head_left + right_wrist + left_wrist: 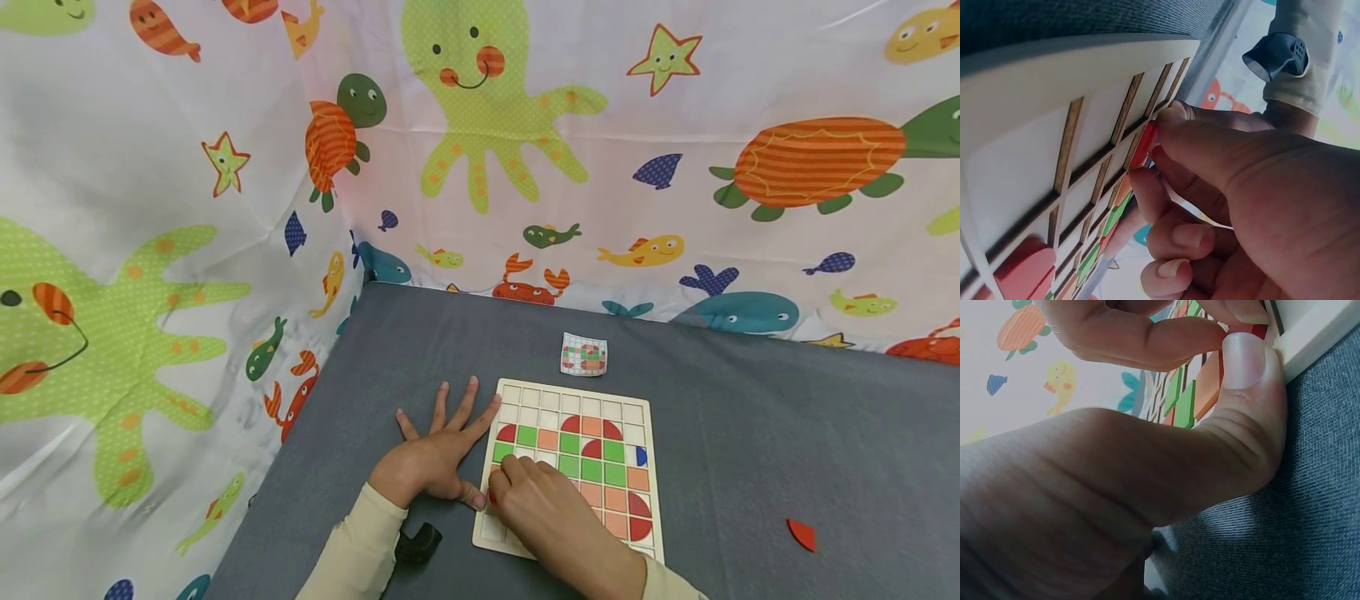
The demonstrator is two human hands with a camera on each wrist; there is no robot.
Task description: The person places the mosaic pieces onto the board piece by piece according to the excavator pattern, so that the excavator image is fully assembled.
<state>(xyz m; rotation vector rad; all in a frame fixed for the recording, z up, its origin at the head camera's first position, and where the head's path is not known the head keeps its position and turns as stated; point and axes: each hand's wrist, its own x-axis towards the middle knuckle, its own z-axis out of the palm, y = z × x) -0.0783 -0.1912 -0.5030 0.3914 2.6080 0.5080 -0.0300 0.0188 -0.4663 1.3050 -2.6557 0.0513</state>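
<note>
A light wooden grid board (573,388) lies on the grey cloth, its cells partly filled with green and orange squares and red quarter-round tiles. Over its lower left part, my right hand (555,517) pinches a red tile (1145,144) between thumb and fingers, down at a cell by the left rim. My left hand (427,462) lies spread along the board's left side, fingers straight and thumb (1247,369) against the rim. In the left wrist view, that thumb is right beside the pinched tile, most of which the fingers hide.
A small printed pattern card (583,354) lies behind the board. One red quarter-round tile (802,535) rests on the cloth far to the right. A blue piece (641,456) sits in the board's right column. The left wrist carries a black camera (418,543).
</note>
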